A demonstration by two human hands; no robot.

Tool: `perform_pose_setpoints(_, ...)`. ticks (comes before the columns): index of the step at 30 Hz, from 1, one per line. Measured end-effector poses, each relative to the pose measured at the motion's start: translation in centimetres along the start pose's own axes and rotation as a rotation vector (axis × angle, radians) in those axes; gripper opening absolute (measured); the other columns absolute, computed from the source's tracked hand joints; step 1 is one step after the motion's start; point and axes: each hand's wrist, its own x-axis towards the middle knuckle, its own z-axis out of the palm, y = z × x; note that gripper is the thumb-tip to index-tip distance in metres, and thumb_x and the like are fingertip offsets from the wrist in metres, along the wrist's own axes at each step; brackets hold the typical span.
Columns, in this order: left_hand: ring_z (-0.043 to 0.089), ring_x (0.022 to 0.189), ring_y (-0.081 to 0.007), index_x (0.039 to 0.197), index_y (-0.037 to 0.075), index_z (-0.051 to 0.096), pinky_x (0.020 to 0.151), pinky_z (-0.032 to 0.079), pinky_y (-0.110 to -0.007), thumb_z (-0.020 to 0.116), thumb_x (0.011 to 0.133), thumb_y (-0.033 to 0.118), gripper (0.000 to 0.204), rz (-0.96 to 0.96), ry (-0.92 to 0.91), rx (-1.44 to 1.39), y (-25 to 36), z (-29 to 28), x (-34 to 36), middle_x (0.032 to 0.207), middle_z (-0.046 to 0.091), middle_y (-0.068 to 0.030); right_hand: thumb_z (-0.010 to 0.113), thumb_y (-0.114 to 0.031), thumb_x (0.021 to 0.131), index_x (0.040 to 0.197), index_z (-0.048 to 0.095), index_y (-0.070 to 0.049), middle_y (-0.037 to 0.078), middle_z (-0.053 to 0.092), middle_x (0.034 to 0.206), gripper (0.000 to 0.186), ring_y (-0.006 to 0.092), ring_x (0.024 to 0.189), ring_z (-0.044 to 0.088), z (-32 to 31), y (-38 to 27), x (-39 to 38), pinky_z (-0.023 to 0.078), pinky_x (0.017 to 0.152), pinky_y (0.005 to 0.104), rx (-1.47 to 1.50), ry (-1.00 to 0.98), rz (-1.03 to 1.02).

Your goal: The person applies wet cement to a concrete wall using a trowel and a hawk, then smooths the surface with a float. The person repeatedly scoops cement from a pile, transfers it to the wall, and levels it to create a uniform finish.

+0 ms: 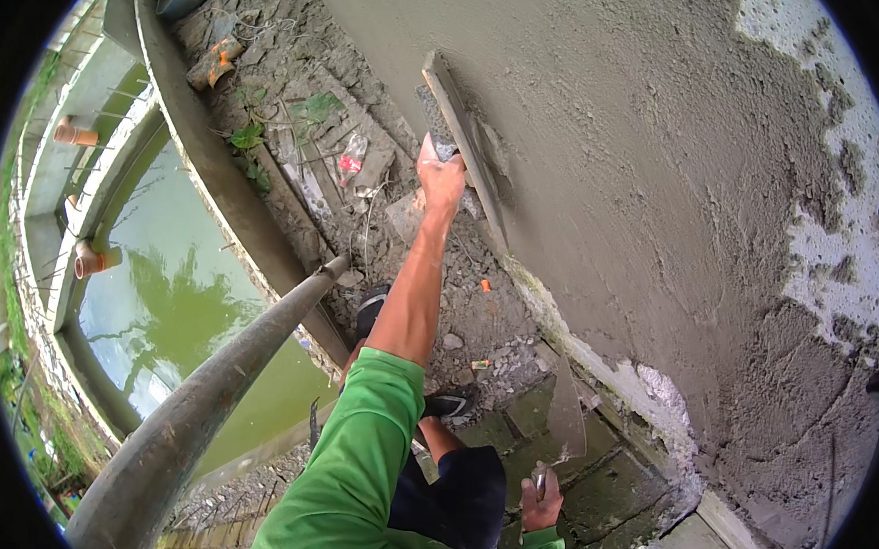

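Observation:
My left hand (441, 183) reaches forward, its fingers closed round the grey, mortar-crusted grip of a plastering float (463, 142). The float's long, thin board lies edge-on against the wet grey plaster wall (643, 186), seeming to touch it. Low and near my body, my right hand (544, 501) is closed on the handle of a trowel (568, 418). Its blade points away from me and looks grey and smeared, blending with the ground behind it.
Rubble, a plastic bottle (352, 159) and a broken pipe piece (215, 62) lie along the wall's foot. A thick grey pole (210, 392) slants across the left. Beyond a concrete rim (216, 168) is green water (175, 290). Bare white patches (838, 266) show on the right wall.

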Motion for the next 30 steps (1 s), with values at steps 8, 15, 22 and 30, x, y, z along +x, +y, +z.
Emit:
perform_pose_setpoints(8, 0.063, 0.076, -0.0205, 0.108, -0.002, 0.06, 0.073, 0.05, -0.033, 0.053, 0.072, -0.002, 0.037, -0.007, -0.122, 0.159, 4.2, 5.5, -20.3, 0.087, 0.067, -0.0128, 0.067, -0.017, 0.086, 0.118, 0.058, 0.0, 0.007, 0.057, 0.072, 0.037, 0.0141, 0.061, 0.056, 0.2, -0.9, -4.2, 0.047, 0.055, 0.0306, 0.325, -0.032, 0.389)
perform_pose_setpoints(15, 0.063, 0.097, -0.0268, 0.127, 0.003, 0.053, 0.087, 0.049, -0.034, 0.059, 0.084, 0.009, 0.043, -0.362, -0.317, -0.361, 5.8, 5.8, -32.3, 0.109, 0.065, -0.0121, 0.059, -0.013, 0.092, 0.106, 0.053, 0.0, 0.003, 0.048, 0.058, 0.021, 0.0104, 0.044, 0.047, 2.6, 4.5, -3.0, 0.039, 0.04, 0.0264, 0.293, -0.176, 0.329)
perform_pose_setpoints(22, 0.058, 0.11, -0.0224, 0.137, 0.007, 0.043, 0.09, 0.052, -0.039, 0.046, 0.101, 0.029, 0.043, -0.407, -0.164, -0.369, 0.1, -4.3, -23.9, 0.123, 0.056, -0.0085, 0.061, -0.015, 0.091, 0.114, 0.054, -0.004, 0.002, 0.051, 0.064, 0.026, 0.0117, 0.048, 0.05, 2.6, -0.6, -1.4, 0.043, 0.042, 0.0281, 0.599, -0.282, 0.571)
perform_pose_setpoints(30, 0.063, 0.077, -0.0149, 0.118, 0.008, 0.056, 0.062, 0.053, -0.03, 0.058, 0.093, 0.008, 0.025, -0.153, 0.061, -0.237, -1.6, -6.0, 5.9, 0.094, 0.063, -0.0032, 0.065, -0.017, 0.084, 0.104, 0.061, -0.006, 0.001, 0.051, 0.061, 0.023, 0.0103, 0.046, 0.049, 5.7, -4.9, -0.3, 0.042, 0.041, 0.0266, 0.517, -0.463, 0.739)
